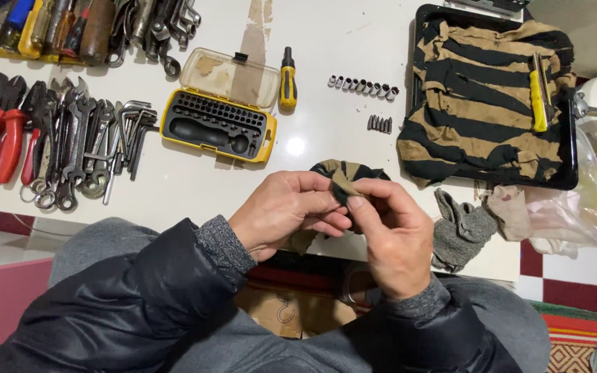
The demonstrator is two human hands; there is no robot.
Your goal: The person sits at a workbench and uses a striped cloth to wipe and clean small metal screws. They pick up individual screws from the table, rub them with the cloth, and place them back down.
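tan-and-black striped rag [340, 176] sits bunched between both hands at the near edge of the white table [195, 186]. the left hand [288, 211] and right hand [392, 235] pinch it with fingers closed, seemingly wiping some small part hidden inside the folds. judging by this, the wiping step is under way; the next move calls for a steady pinch and a turn of the cloth.

nine sockets [363, 85]; two hands [343, 221]
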